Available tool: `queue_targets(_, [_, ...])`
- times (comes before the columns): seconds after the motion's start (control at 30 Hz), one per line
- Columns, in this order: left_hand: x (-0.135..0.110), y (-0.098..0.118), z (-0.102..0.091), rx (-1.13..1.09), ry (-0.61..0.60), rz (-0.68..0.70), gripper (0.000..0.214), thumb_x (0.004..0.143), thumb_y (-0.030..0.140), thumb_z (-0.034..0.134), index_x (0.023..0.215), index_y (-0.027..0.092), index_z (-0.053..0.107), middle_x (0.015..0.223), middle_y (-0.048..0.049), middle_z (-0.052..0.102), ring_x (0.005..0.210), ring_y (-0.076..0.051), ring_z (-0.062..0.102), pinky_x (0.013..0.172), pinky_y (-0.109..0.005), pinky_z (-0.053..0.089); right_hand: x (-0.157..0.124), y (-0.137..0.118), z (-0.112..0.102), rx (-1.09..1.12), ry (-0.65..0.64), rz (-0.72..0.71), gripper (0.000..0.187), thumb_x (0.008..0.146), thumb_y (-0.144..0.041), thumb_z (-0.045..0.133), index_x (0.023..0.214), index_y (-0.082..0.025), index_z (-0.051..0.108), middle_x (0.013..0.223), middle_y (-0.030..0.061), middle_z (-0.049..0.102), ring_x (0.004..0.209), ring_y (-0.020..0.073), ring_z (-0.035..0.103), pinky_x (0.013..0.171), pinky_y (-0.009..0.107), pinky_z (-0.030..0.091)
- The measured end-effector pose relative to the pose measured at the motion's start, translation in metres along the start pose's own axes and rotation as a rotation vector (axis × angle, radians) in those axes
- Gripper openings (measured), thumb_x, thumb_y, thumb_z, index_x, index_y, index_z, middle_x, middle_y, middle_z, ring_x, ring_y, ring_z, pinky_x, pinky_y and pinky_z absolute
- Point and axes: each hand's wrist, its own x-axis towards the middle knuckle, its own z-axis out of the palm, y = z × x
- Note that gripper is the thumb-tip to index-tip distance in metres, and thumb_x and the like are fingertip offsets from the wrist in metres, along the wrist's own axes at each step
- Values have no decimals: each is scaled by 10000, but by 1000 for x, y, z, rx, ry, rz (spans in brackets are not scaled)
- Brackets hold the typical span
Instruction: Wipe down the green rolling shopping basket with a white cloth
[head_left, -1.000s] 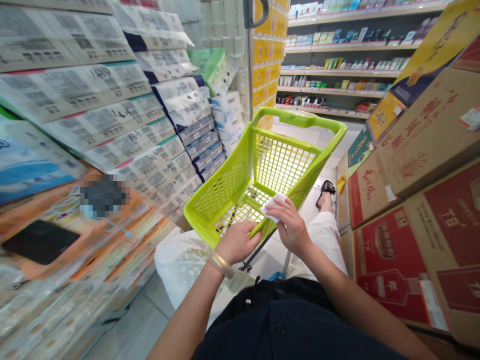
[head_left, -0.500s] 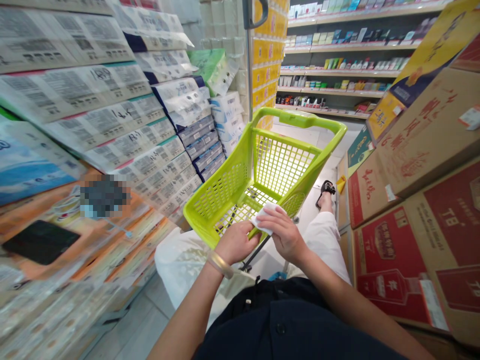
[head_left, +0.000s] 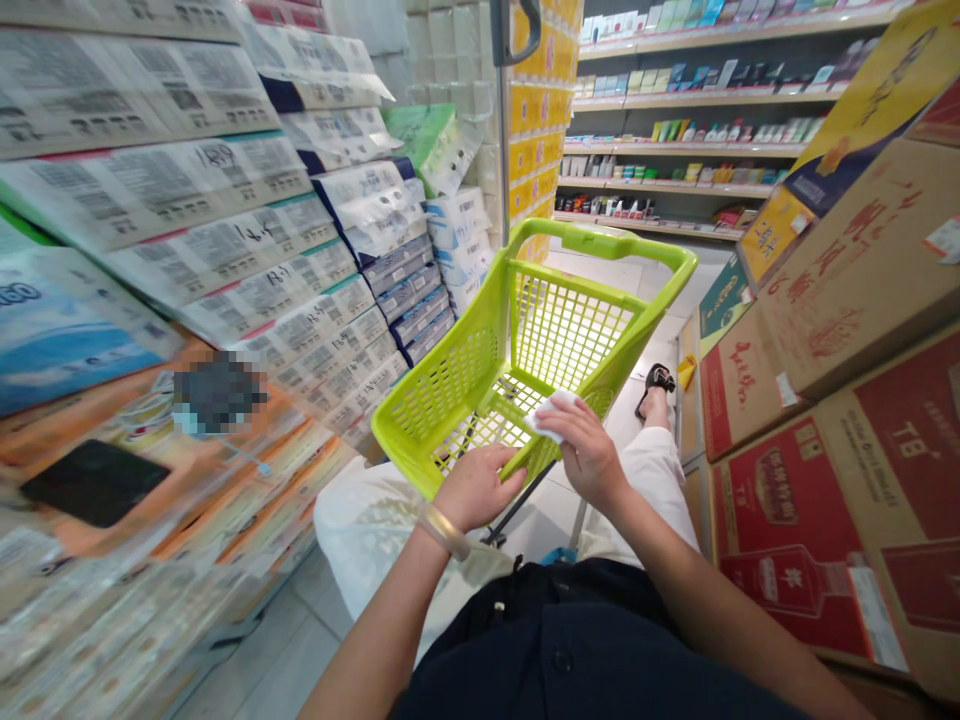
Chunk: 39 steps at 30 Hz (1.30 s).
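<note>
Since the earlier frame, our right hand (head_left: 586, 452) has moved up along the rim of the lime-green plastic shopping cart (head_left: 577, 335), fingers pinching a white wipe (head_left: 553, 415) against it. Our left hand (head_left: 478, 487) stays curled around the same near rim, just beside the wipe. Stacked toilet-paper packs (head_left: 300, 300) rise left of the cart, cardboard cartons (head_left: 847, 260) right.

My left hand (head_left: 478, 487) grips the rim of the green shopping cart (head_left: 600, 238), and my right hand (head_left: 587, 453) holds a white tissue (head_left: 551, 415) just above it. Wrapped paper packs (head_left: 225, 220) are stacked on my left, cardboard boxes (head_left: 795, 520) on my right.
</note>
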Motion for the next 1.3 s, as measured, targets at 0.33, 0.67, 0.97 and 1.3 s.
queue_targets(0.33, [0,-1,2,30,25,-26,212,880,302,516,778,194,667,824,-50,715,817,-186,640,778,-285,459,-4,-7,4,4,-66,-56,316,947,-116,443,1089,-261,685,1144,34,754,1260,199,612,1161,457,392])
queue_targets(0.67, [1,1,1,14,21,-18,196,877,289,519,803,195,674,858,-55,717,841,-195,645,788,-292,462,0,-5,5,-27,-11,-41,315,926,-89,453,1068,-254,680,1127,31,756,1266,208,605,1163,467,377])
queue_targets(0.97, [0,-4,1,-9,22,46,234,907,254,466,780,194,654,829,-36,703,813,-177,628,765,-276,451,9,13,-5,-104,98,47,328,920,-72,434,1025,-240,696,1097,39,763,1260,219,612,1164,472,376])
queue_targets(1.3, [-6,-25,-13,-22,-28,96,262,931,276,450,828,192,676,875,-41,718,846,-174,645,804,-281,473,12,9,-4,-107,51,31,315,933,-94,442,1024,-252,700,1100,28,764,1237,208,628,1166,462,370])
